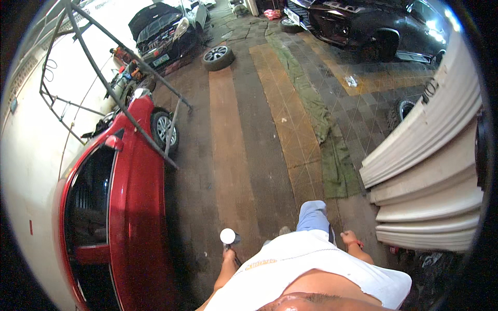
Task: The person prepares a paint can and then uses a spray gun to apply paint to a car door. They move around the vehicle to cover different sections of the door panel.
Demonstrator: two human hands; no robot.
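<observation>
Probably light, stiff: white round-faced object with dark body (227, 236), held in left hand (229, 254), near glossy red car (137, 207). Grip seems best on dark body (kind unclear). Right hand (348, 238) loosely curled; cannot tell if empty.

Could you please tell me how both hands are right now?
Left hand: closed, holding a dark item with a round white top.
Right hand: no held item visible; open or closed cannot be told.
</observation>
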